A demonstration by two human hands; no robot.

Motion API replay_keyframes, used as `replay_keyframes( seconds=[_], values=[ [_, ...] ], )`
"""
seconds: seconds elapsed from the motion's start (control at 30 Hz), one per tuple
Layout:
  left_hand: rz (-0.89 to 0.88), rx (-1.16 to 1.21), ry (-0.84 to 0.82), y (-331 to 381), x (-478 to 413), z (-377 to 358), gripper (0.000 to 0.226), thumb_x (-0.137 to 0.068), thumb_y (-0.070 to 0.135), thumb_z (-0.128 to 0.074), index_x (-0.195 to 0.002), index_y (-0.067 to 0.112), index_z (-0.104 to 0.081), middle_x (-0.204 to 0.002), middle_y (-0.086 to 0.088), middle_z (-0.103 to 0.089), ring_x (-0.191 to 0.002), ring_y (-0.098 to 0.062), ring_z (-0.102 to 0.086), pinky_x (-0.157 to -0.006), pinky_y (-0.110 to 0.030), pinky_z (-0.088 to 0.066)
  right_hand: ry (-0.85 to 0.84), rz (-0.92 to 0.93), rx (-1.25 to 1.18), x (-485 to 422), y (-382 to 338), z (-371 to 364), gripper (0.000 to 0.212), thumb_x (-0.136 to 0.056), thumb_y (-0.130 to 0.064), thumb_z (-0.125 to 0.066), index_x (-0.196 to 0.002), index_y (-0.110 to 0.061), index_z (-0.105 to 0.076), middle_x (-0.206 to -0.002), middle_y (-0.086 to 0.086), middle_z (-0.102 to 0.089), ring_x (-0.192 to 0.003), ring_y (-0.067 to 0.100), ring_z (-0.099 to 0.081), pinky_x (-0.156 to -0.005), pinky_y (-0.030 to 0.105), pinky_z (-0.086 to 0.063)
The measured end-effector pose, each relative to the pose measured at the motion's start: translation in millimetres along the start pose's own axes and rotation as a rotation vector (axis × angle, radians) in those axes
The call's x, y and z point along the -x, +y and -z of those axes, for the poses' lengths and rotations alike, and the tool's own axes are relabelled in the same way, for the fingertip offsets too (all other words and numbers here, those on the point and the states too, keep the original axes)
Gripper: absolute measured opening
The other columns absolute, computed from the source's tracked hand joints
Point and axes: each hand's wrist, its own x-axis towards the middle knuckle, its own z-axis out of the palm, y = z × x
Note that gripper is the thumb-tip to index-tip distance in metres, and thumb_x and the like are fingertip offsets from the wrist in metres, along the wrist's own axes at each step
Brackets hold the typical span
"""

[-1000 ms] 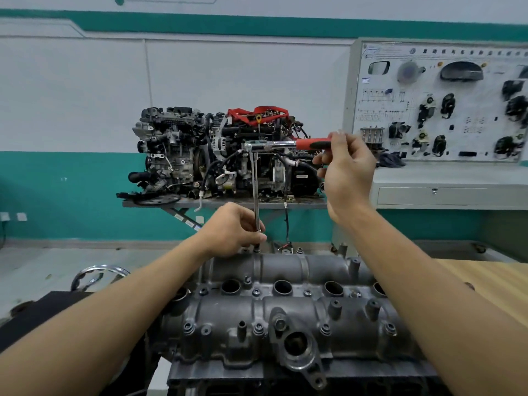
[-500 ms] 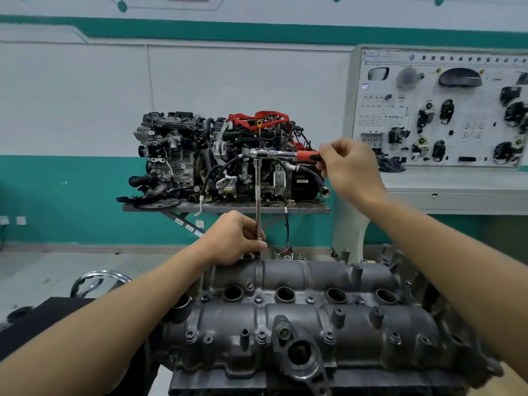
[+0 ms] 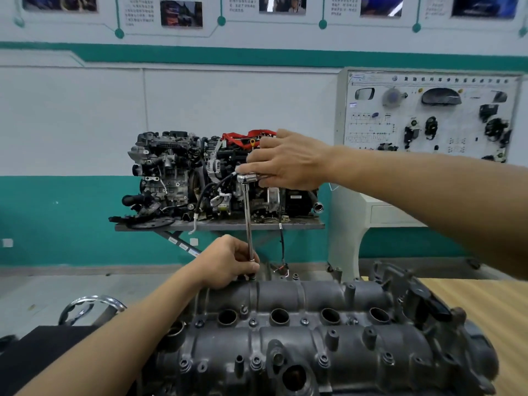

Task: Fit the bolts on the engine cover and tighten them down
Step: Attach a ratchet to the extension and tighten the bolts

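Well, wrench point(image 3: 248, 221): hard, smooth steel; could slip.
Left hand point(image 3: 228, 261): pinches its rod low, by the engine cover point(image 3: 300, 338).
Right hand point(image 3: 288, 161): wraps its top handle.

Single wide-angle head view, facing forward and down; engine cover point(image 3: 300, 335) close below, wall point(image 3: 85, 115) beyond.

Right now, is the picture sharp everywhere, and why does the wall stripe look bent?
Head view: the wall posters up top are blurred; the teal stripe bows, wide-angle distortion; the engine cover up front is fairly sharp; the extension bar glints.
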Motion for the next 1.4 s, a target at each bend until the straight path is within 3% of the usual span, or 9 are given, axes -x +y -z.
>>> replay_keyframes(
  seconds=[0.1, 0.23, 0.37, 0.47, 0.6, 0.8, 1.03, 1.23, 1.4],
  values=[
    [-0.012, -0.051, 0.020, 1.2, -1.8, -0.2, 0.005, -0.089, 0.016, -0.075, -0.085, 0.014, -0.075, -0.072, 0.003, -0.075, -0.061, -0.001, -0.065, -0.064, -0.019, -0.054, -0.178, -0.079, -0.012, -8.2, 4.3, 9.9, 0.043, -0.101, -0.050, -0.043, -0.139, -0.031, -0.050, -0.107, -0.004, -0.066, -0.097, 0.022, -0.061, -0.065, 0.035, -0.045],
    [-0.019, -0.037, 0.002, 0.7, -1.9, -1.3, 0.005, -0.089, 0.014, -0.074, -0.084, 0.015, -0.074, -0.066, 0.009, -0.072, -0.055, 0.004, -0.062, -0.059, -0.011, -0.047, -0.326, -0.322, -0.492, -13.2, -6.9, 10.3, 0.023, -0.094, -0.034, -0.063, -0.075, -0.022, -0.059, -0.072, -0.005, -0.058, -0.071, 0.018, -0.058, -0.067, 0.036, -0.046],
    [-0.019, -0.037, 0.004, 0.5, -0.9, -1.2, 0.003, -0.090, 0.014, -0.074, -0.088, 0.012, -0.075, -0.070, 0.005, -0.074, -0.059, 0.001, -0.064, -0.060, -0.012, -0.048, -0.347, -0.402, -0.923, -14.0, -6.7, 24.7, 0.028, -0.096, -0.055, -0.053, -0.076, -0.040, -0.065, -0.064, -0.026, -0.060, -0.064, -0.008, -0.056, -0.068, 0.022, -0.040],
    [-0.020, -0.039, 0.007, 1.8, 0.1, -0.4, 0.005, -0.090, 0.014, -0.074, -0.090, 0.009, -0.074, -0.071, 0.004, -0.074, -0.058, 0.003, -0.063, -0.059, -0.011, -0.047, -0.393, -0.391, -0.945, -17.2, -4.9, 31.4, 0.026, -0.098, -0.054, -0.050, -0.098, -0.039, -0.072, -0.071, -0.032, -0.063, -0.074, -0.006, -0.060, -0.079, 0.023, -0.043],
    [-0.028, -0.047, 0.004, 2.3, 1.3, -1.2, 0.004, -0.091, 0.014, -0.073, -0.090, 0.010, -0.074, -0.071, 0.007, -0.073, -0.058, 0.005, -0.061, -0.059, -0.009, -0.045, -0.451, -0.405, -1.019, -15.9, 0.2, 36.3, 0.018, -0.094, -0.055, -0.056, -0.086, -0.049, -0.071, -0.077, -0.036, -0.067, -0.082, 0.002, -0.070, -0.085, 0.028, -0.049],
    [-0.066, -0.124, 0.050, -1.6, -0.5, -5.8, 0.002, -0.090, 0.017, -0.073, -0.092, 0.018, -0.073, -0.079, 0.010, -0.075, -0.069, 0.006, -0.066, -0.067, -0.009, -0.049, -0.459, -0.565, -0.707, -15.0, -5.9, 23.4, 0.067, -0.094, -0.064, -0.047, -0.062, -0.012, -0.072, -0.054, -0.007, -0.069, -0.053, 0.007, -0.064, -0.069, 0.028, -0.046],
    [-0.027, -0.180, 0.117, -1.4, -2.3, -9.8, 0.015, -0.092, 0.032, -0.070, -0.081, 0.022, -0.074, -0.072, 0.012, -0.074, -0.065, 0.003, -0.066, -0.063, -0.015, -0.051, -0.503, -0.670, -0.637, -43.1, -18.5, 39.9, 0.057, -0.097, -0.053, -0.053, -0.058, -0.012, -0.061, -0.043, -0.006, -0.062, -0.041, 0.008, -0.062, -0.053, 0.028, -0.045],
    [-0.034, -0.109, 0.004, 2.2, -1.9, -3.2, 0.012, -0.094, 0.021, -0.068, -0.083, 0.025, -0.069, -0.082, 0.005, -0.077, -0.068, 0.003, -0.067, -0.063, -0.009, -0.047, -0.527, -0.433, -0.774, -39.5, -11.5, 54.5, 0.026, -0.093, -0.037, -0.067, -0.114, -0.022, -0.072, -0.116, -0.008, -0.071, -0.109, 0.013, -0.065, -0.100, 0.036, -0.048],
    [-0.055, -0.018, -0.061, -1.0, -0.9, -1.4, 0.010, -0.096, 0.015, -0.065, -0.090, 0.022, -0.070, -0.090, 0.002, -0.079, -0.087, -0.015, -0.074, -0.084, -0.028, -0.058, -0.451, -0.449, -0.943, -29.0, -5.5, 48.9, 0.039, -0.085, -0.028, -0.077, -0.122, -0.019, -0.069, -0.129, -0.002, -0.066, -0.119, 0.017, -0.061, -0.103, 0.036, -0.049]
  ],
)
